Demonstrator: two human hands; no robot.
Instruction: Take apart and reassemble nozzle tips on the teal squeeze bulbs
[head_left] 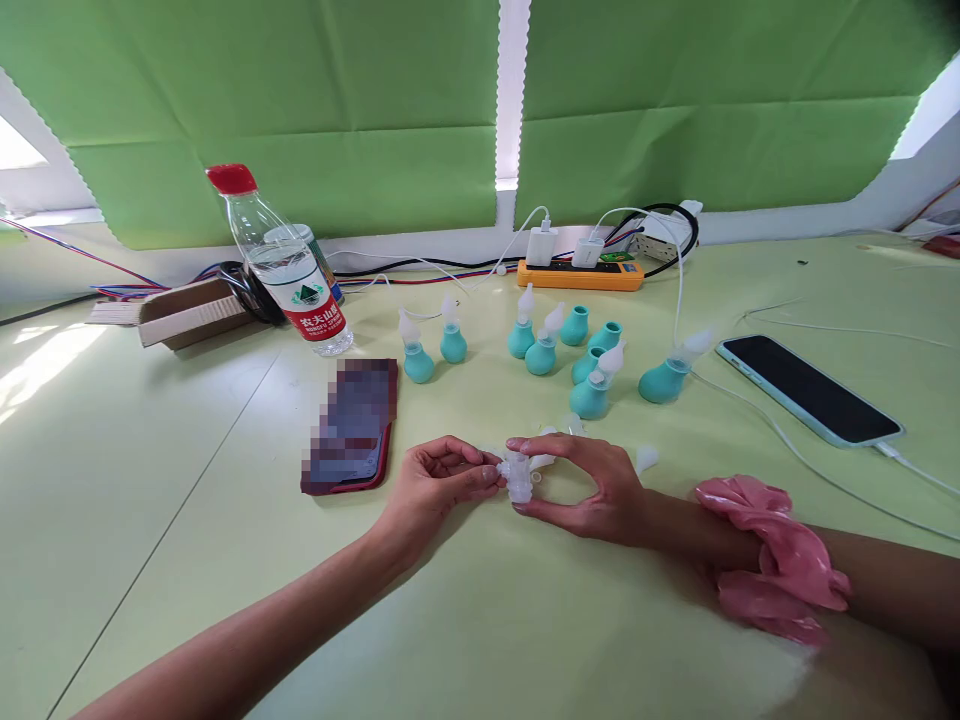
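Observation:
Between my two hands is a small translucent white plastic fitting [519, 478]. The thumb and forefinger of my left hand [442, 490] pinch its left side. My right hand [600, 490] grips it by top and bottom between thumb and fingers. Just beyond my right hand lie small clear and white plastic pieces, among them a white tip [646, 459]. Farther back stand several teal rubber bulbs; some carry a translucent pointed nozzle, like the bulb [418, 363] at left and the tilted bulb [664, 381] at right. Others have an open mouth, such as the bulb [575, 326].
A red-cased phone [352, 430] lies left of my hands, and a charging phone [810, 390] lies at right. A water bottle [289, 270] stands behind, beside a cardboard box [196, 315]. An orange power strip [581, 275] and cables run along the back. White cords cross the table's right side.

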